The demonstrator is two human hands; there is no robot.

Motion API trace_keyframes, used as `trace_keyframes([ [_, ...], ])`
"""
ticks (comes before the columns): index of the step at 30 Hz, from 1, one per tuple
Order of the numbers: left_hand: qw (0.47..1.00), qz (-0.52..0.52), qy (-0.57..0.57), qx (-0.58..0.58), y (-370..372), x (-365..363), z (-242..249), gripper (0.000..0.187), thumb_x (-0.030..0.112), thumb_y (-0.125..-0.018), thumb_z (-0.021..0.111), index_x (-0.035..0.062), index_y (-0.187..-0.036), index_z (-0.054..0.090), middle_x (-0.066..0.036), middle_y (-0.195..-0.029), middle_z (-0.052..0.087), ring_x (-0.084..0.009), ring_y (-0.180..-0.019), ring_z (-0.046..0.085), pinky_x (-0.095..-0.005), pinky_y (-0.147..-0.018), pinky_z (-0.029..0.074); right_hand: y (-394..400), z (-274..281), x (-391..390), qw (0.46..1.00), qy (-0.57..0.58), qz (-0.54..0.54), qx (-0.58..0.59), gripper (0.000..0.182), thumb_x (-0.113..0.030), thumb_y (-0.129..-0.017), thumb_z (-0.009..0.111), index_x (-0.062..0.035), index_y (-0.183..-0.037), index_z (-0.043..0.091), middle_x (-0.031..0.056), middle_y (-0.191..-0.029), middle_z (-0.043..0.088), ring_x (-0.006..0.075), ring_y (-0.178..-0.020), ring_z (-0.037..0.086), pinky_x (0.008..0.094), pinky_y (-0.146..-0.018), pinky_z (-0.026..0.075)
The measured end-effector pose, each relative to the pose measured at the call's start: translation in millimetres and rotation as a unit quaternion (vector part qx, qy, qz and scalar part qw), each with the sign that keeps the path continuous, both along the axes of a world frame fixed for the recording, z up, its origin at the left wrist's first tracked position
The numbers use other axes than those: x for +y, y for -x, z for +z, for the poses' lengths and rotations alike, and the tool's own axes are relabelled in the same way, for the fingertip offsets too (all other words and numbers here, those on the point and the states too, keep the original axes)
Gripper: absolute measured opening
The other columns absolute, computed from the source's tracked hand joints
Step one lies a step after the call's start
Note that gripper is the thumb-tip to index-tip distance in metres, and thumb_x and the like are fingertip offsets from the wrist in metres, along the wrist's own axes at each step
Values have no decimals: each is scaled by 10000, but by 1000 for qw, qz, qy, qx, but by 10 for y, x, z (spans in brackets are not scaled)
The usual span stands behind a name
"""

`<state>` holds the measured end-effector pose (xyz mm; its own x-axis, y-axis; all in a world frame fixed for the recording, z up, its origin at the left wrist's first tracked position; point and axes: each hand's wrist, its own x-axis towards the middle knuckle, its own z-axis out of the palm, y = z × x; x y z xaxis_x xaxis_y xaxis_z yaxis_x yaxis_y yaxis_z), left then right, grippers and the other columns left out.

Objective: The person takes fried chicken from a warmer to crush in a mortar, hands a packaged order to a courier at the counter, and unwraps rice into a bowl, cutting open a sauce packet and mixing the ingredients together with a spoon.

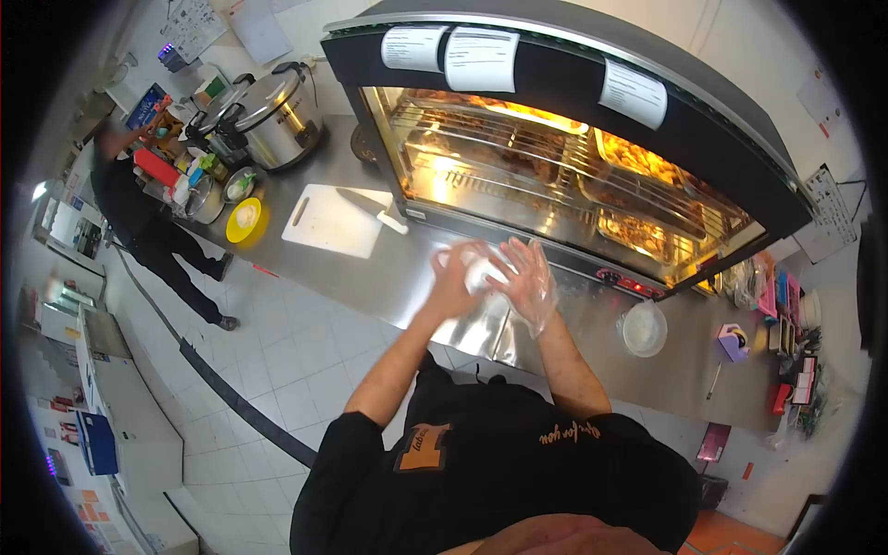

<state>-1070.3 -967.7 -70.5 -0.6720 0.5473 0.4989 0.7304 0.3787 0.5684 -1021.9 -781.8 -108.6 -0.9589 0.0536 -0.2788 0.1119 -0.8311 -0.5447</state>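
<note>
- While both hands meet in front of the chest, the step in hand appears to be gloving: the right hand (529, 277) already wears a clear disposable glove, and a second glove (481, 273), thin and whitish, is bunched between the two hands.
- Left hand (453, 277): bare, fingers curled and closed on the loose glove at its left edge; the grasp looks light, a pinch of film rather than a fist.
- Right hand: fingers spread and fairly straight, palm turned toward the left hand, touching the loose glove on its right side; whether it pinches the film or only steadies it cannot be told.
- Location of the loose glove: held in the air just above the near edge of the steel desk (370, 277), in front of the heated display cabinet (573, 176).
- Judged next requirement: the cuff would have to be found and held open by the gloved hand so that the bare fingers can slide in; the film is limp and clings, so a two-point hold on the rim seems called for.
- Surroundings, left and far: a white cutting board (328, 222) with a knife (370, 205) across its right corner, a yellow bowl (245, 220) and a rice cooker (273, 116).
- Surroundings, right: a lidded clear tub (644, 328) on the desk.
- Far left: another person (148, 222) in dark clothes stands at the desk end.
</note>
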Motion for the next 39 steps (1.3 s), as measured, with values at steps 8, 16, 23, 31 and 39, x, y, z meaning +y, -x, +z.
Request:
trace_keyframes([
  [8,929,167,-219,-246,2340,-362,-271,867,322,-806,792,-65,-1408,303,-218,-1376,417,-294,-1212,489,-376,-1010,429,113,-561,-156,977,-113,-60,-169,483,-465,-894,627,-116,-1221,559,74,-1143,600,258,-1086,590,420,-887,460],
  [16,947,99,-221,-210,2251,-291,-272,965,264,-674,886,-22,-1385,299,-192,-1296,406,-298,-1159,524,-404,-969,451,-8,-933,-554,941,-75,-208,-257,422,-452,-904,613,-130,-1176,604,59,-1069,629,239,-965,627,394,-820,474],
  [23,969,-94,-131,-190,1695,344,-234,1151,439,-677,872,-50,-1466,193,-239,-1431,294,-357,-1262,423,-452,-1067,378,389,-989,-1109,945,-205,-91,-239,487,-509,-896,623,-147,-1220,582,49,-1122,645,222,-944,642,344,-803,503],
  [31,955,-206,-30,-212,1276,810,127,1008,450,-741,805,48,-1487,260,-206,-1442,402,-358,-1332,406,-461,-1094,332,1375,-717,-687,949,-293,-116,-21,379,-368,-941,610,-102,-1207,564,64,-1105,648,195,-935,648,348,-740,524],
  [39,945,-92,-270,-159,1671,-207,-90,478,192,-821,744,33,-1216,525,-113,-1225,566,-217,-1058,564,-343,-883,450,2427,-73,-249,952,-4,-295,-83,454,-348,-917,662,33,-1123,528,205,-1066,631,335,-916,676,441,-768,590],
])
